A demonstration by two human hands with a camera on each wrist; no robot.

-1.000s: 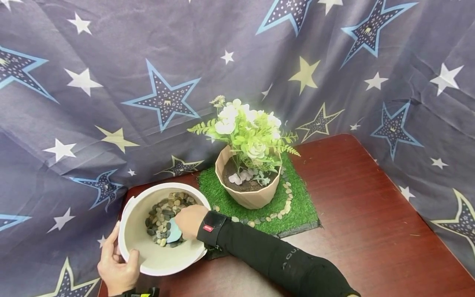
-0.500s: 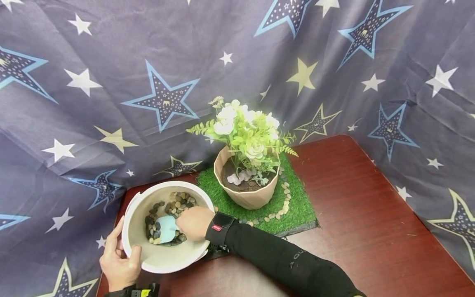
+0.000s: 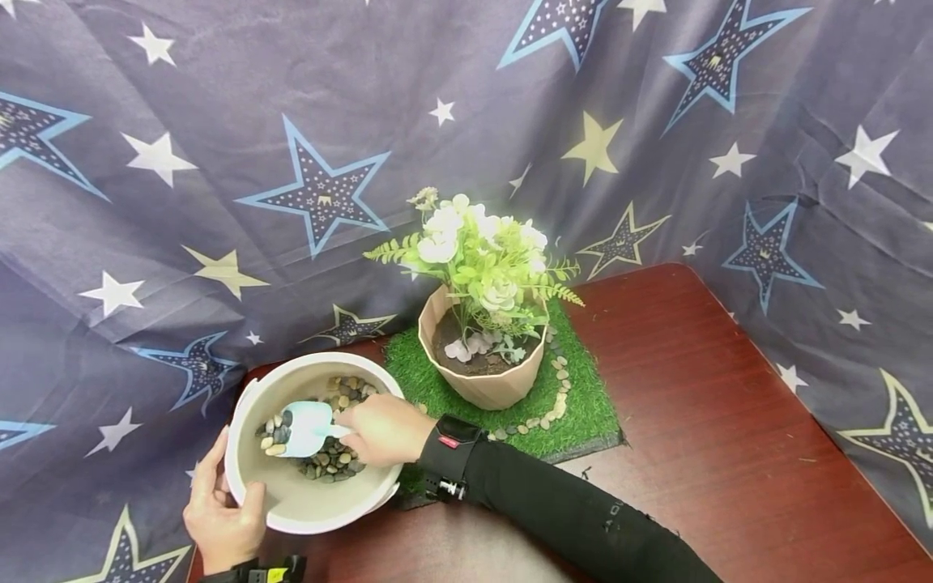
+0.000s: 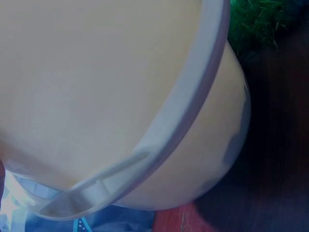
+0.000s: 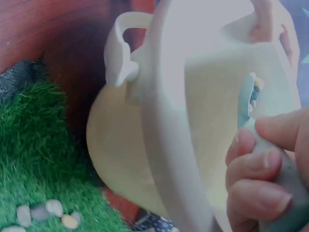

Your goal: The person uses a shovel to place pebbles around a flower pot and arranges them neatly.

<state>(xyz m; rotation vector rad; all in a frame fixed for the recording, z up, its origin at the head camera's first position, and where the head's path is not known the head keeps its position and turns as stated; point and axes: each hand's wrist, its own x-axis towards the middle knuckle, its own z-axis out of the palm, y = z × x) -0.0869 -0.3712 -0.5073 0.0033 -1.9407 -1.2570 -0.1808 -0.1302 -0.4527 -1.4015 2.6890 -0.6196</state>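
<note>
Sideways, scoop [image 3: 306, 427] blade pointing left

The right half of the bench [image 3: 714, 421] lies open, bare wood from centre to lower right. At centre the flower pot [image 3: 483, 380] on its grass mat [image 3: 583, 413] blocks the way; the bucket [image 3: 306, 506] fills the lower left, star cloth [image 3: 219, 162] walling the back.
</note>
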